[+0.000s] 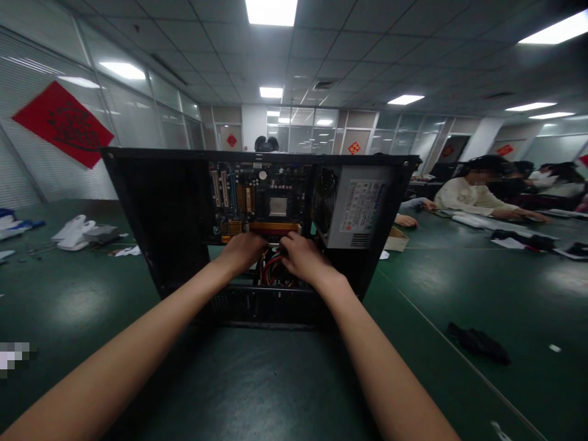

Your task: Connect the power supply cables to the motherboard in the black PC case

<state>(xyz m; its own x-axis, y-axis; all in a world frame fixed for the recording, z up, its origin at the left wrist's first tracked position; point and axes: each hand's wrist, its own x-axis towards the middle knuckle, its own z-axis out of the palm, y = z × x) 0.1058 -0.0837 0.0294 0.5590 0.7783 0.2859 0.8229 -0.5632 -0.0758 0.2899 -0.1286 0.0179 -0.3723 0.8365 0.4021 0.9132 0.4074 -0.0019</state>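
An open black computer case [156, 220] stands upright on the table in front of me. In it are a motherboard [289, 184] with a bare square processor [278, 207] and a silver power supply [356, 205] with a fan on the right. My left hand [245, 250] is at the board's lower edge, its fingers bent inward near the orange memory slots [274, 228]. Close beside it, my right hand [303, 254] has curled fingers at the slots' right end. What the fingertips hold is too small to make out. Red and black cables [273, 269] hang just below and between the hands.
A green table [257, 373] spreads around the case. White plastic bags [73, 233] and a grey box [101, 234] lie left. To the right are a cardboard box [397, 239], a black cloth item [478, 343] and another person's hand [407, 220]. Several people sit farther back.
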